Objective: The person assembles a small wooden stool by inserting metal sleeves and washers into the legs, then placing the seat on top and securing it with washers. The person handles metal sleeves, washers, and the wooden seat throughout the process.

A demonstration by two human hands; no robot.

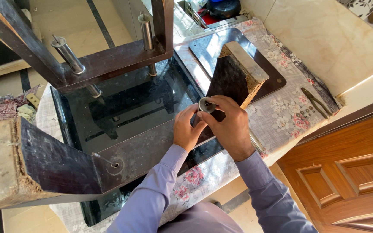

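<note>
An upturned dark wooden table frame (121, 155) lies on a black glass top (126, 108), its legs pointing up. My left hand (186, 129) and my right hand (227, 125) meet at a round metal post cap (206, 105) that stands on the frame's near rail, beside the near right leg (236, 75). Fingers of both hands pinch the metal piece. Two more metal posts (67, 54) (145, 30) rise from the far rail.
A second black glass panel (212, 45) lies on the floral cloth (281, 108). Pliers (316, 102) and small washers (305, 113) rest on the cloth at the right. A carved wooden door (350, 172) is at lower right. The near left leg (18, 159) looms close.
</note>
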